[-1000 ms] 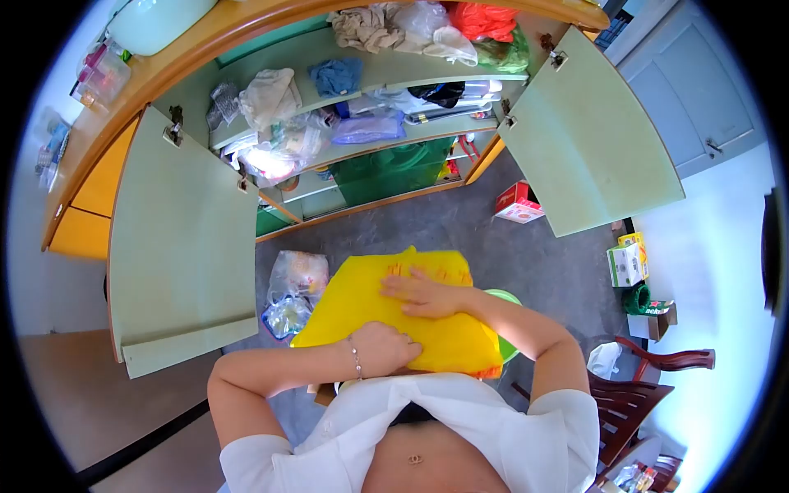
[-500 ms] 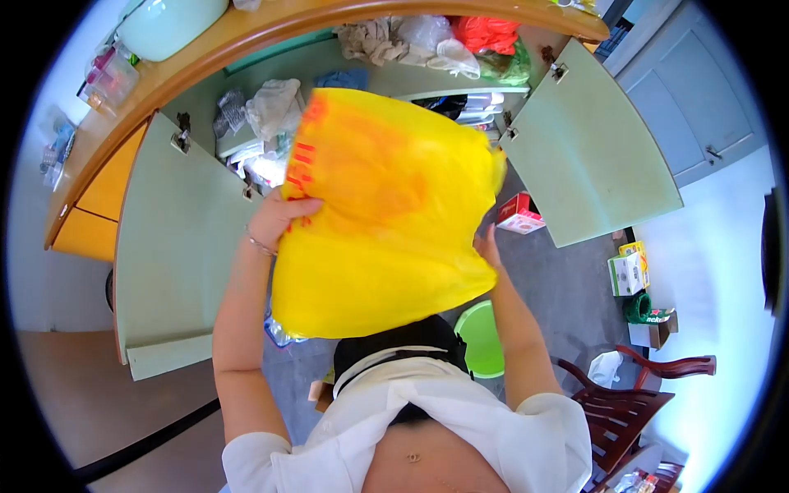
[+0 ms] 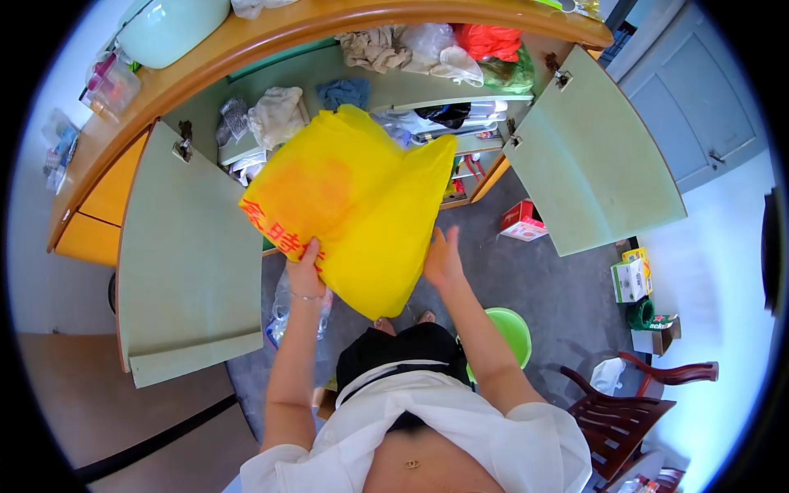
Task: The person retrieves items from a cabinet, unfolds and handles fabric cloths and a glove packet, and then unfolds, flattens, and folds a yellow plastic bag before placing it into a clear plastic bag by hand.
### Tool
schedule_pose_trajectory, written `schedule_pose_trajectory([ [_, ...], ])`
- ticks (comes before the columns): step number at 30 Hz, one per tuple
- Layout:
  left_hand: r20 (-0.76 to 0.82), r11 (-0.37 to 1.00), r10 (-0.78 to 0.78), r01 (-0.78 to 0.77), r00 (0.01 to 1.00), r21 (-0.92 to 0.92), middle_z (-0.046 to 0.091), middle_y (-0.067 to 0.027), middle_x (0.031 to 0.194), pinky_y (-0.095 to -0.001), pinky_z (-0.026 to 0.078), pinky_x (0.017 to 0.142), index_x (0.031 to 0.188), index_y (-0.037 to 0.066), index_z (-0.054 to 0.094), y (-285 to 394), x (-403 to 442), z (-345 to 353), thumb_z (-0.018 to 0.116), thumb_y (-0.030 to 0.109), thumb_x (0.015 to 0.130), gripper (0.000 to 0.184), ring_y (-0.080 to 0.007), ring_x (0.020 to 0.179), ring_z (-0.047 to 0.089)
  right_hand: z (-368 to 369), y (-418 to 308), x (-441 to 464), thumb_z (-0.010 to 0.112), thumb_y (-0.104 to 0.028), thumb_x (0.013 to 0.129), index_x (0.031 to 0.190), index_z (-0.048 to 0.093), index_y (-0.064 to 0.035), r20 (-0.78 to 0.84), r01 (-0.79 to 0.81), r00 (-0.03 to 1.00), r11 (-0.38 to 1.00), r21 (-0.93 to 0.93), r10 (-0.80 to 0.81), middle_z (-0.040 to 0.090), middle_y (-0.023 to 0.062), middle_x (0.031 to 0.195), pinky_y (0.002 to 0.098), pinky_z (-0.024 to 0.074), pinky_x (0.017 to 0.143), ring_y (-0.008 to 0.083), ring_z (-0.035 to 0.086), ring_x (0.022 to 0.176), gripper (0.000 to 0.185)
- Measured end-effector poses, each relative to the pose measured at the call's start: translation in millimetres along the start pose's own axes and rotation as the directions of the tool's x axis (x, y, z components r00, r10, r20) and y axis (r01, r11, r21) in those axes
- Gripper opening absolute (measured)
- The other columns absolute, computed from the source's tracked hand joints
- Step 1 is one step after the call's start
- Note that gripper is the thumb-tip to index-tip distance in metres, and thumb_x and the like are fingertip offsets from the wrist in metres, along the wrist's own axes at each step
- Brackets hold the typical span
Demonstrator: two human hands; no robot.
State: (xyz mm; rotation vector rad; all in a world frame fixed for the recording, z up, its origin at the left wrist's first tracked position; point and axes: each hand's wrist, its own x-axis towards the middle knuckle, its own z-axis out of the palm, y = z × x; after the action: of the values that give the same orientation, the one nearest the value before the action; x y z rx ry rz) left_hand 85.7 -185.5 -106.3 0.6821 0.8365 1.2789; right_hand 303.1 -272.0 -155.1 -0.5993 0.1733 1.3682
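A large yellow plastic bag (image 3: 362,205) with red printed characters hangs spread in front of me, tilted, with a creased fold on its right side. My left hand (image 3: 306,275) is closed on the bag's lower left edge, thumb over the printing. At the bag's right edge is my right hand (image 3: 444,261), its visible fingers stretched up and apart; some fingertips lie at or behind the plastic. Beyond the bag, a green cabinet shelf (image 3: 300,72) carries a white cloth bundle (image 3: 278,117), a blue cloth (image 3: 343,93) and several crumpled plastic bags.
Two cabinet doors, left (image 3: 185,255) and right (image 3: 596,152), stand swung out. On the floor are a green basin (image 3: 511,335) by my right arm and a red box (image 3: 521,222). A wooden chair (image 3: 612,419) stands at the lower right.
The yellow bag has turned and shifted left, folding on its right side. My left hand has moved down and right, my right hand left. More shelf and floor now show.
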Motion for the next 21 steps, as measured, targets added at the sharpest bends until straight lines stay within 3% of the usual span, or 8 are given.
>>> schedule_pose_trajectory([
  [4,0.009,0.999,-0.029,0.029,1.000,0.028,0.052,-0.0048,0.109,-0.0299,0.041,0.084,0.112,0.003,0.045,-16,-23,-3,0.060,0.006,0.076,0.039,-0.0185,0.099,0.051,9,1,14,0.053,-0.019,0.081,0.121,0.037,-0.0040,-0.035,-0.041,0.999,0.989,-0.140,0.037,0.047,0.0147,0.117,0.0383,0.0369,0.091,0.0283,0.046,0.107,0.046],
  [6,0.230,0.992,-0.122,0.127,0.966,-0.007,0.048,-0.0057,0.115,-0.0321,0.038,0.088,0.119,0.003,0.038,-7,-32,-21,0.066,0.012,0.072,0.056,-0.0208,0.105,0.047,-2,-10,20,0.055,-0.006,0.077,0.112,0.047,-0.0017,-0.109,-0.118,0.989,0.977,-0.177,0.100,0.054,0.0133,0.108,0.0371,0.0423,0.086,0.0280,0.052,0.099,0.036],
  [7,0.339,0.984,-0.164,0.180,0.926,-0.016,0.046,-0.0062,0.118,-0.0332,0.036,0.091,0.123,0.004,0.035,-1,-33,-30,0.069,0.015,0.069,0.064,-0.0219,0.108,0.045,-1,-19,18,0.055,-0.005,0.076,0.113,0.047,-0.0016,-0.074,-0.100,0.993,0.981,-0.168,0.088,0.054,0.0133,0.108,0.0375,0.0420,0.087,0.0284,0.053,0.099,0.037],
  [10,0.492,0.838,-0.237,0.433,0.837,-0.332,0.038,-0.0101,0.127,-0.0361,0.029,0.097,0.133,0.005,0.013,34,-14,-66,0.075,0.022,0.061,0.096,-0.0249,0.116,0.038,4,-54,3,0.053,-0.002,0.075,0.114,0.045,-0.0013,0.061,-0.011,0.998,0.980,-0.200,0.023,0.054,0.0134,0.109,0.0383,0.0414,0.088,0.0288,0.053,0.099,0.040],
  [13,0.504,0.955,-0.251,0.295,0.827,-0.008,0.034,-0.0144,0.129,-0.0365,0.027,0.098,0.135,0.006,-0.002,62,10,-56,0.078,0.023,0.057,0.112,-0.0252,0.118,0.035,13,-73,-8,0.055,-0.001,0.073,0.114,0.044,-0.0012,0.182,0.117,0.982,0.925,-0.363,-0.053,0.054,0.0133,0.108,0.0384,0.0420,0.087,0.0276,0.054,0.098,0.043],
  [16,0.547,0.912,-0.319,0.095,0.774,0.398,0.036,-0.0156,0.127,-0.0355,0.027,0.098,0.134,0.007,-0.010,57,28,-33,0.078,0.019,0.055,0.118,-0.0230,0.116,0.038,11,-78,-12,0.056,0.000,0.071,0.112,0.046,-0.0015,0.280,0.112,0.960,0.899,-0.424,0.012,0.055,0.0130,0.106,0.0374,0.0418,0.087,0.0272,0.054,0.098,0.043],
  [19,0.443,0.844,-0.452,0.210,0.774,0.494,0.040,-0.0118,0.125,-0.0340,0.027,0.097,0.135,0.006,0.000,40,46,-24,0.079,0.015,0.052,0.115,-0.0212,0.113,0.039,4,-81,-22,0.056,0.001,0.068,0.114,0.045,-0.0023,0.316,0.071,0.946,0.908,-0.412,0.070,0.053,0.0131,0.109,0.0378,0.0388,0.090,0.0281,0.051,0.102,0.047],
  [21,0.483,0.804,-0.578,0.358,0.658,0.474,0.042,-0.0094,0.123,-0.0328,0.027,0.097,0.133,0.006,0.011,37,45,-19,0.078,0.014,0.051,0.106,-0.0201,0.113,0.039,-9,-87,-29,0.056,0.003,0.065,0.116,0.044,-0.0029,0.359,0.024,0.924,0.921,-0.389,0.128,0.052,0.0136,0.112,0.0388,0.0364,0.092,0.0292,0.049,0.105,0.053],
])
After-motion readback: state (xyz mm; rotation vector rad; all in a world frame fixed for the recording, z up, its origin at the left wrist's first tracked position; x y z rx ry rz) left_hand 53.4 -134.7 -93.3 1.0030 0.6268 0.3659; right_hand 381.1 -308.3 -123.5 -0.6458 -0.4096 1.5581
